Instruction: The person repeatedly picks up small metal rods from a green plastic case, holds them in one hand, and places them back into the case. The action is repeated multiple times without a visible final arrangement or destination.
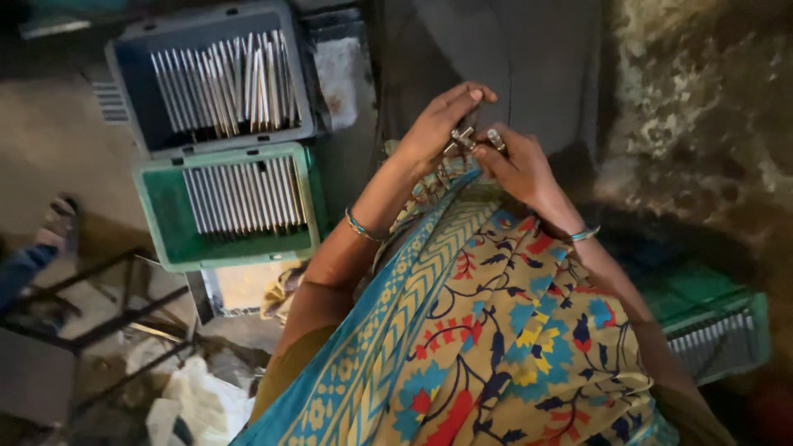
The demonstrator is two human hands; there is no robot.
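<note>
Grey crate (132,66) and green crate (161,215), far left: both hold rows of thin metal rods, untouched. Left hand (434,124) pinches a small metal fitting (461,139); right hand (516,165) pinches its other end, above the lap. Risk: dim light, small part, fingertip hold only, so a slip could drop it into cloth folds.

No labels, signs or screens show. A crumpled white plastic bag (202,405) lies on the floor at the lower left, below the green crate (165,235) of metal rods.
</note>
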